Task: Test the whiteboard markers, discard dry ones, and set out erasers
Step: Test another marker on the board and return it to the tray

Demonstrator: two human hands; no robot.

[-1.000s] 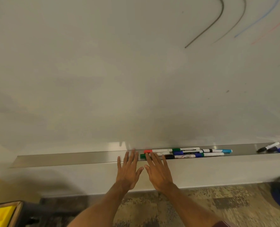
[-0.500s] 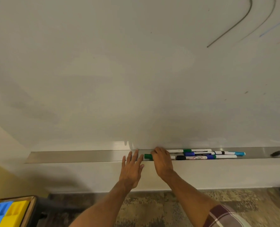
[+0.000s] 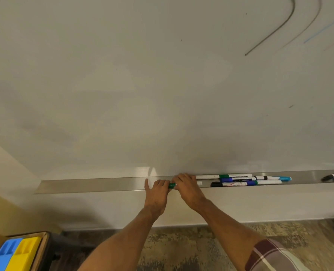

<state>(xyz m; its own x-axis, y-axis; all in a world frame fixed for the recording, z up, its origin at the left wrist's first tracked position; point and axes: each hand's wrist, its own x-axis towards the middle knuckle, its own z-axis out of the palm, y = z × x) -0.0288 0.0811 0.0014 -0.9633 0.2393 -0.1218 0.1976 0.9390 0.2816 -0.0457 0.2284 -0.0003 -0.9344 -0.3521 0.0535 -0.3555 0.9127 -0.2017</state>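
— What do we have here, biggest first?
— We face a smooth, glossy whiteboard (image 3: 123,85) with thin curved grey strokes (image 3: 279,33) at its upper right. Along its lower edge runs a long, flat tray (image 3: 93,185) of brushed metal. Below that we see mottled carpet (image 3: 181,249).
— And around it?
— At the lower left a cardboard box (image 3: 45,238) holds a blue block (image 3: 3,256) and a yellow block (image 3: 24,255). A bunch of slim white-barrelled markers (image 3: 240,180) lies just right of the tray's middle, and we make out a black-capped marker (image 3: 332,176) at its right end.
— The hands?
— Both meet at the tray's middle on one green-capped marker (image 3: 172,185). Our left hand (image 3: 157,194) curls its fingers round the green cap, thumb sticking up. Our right hand (image 3: 187,189) closes over the white barrel and hides most of it.
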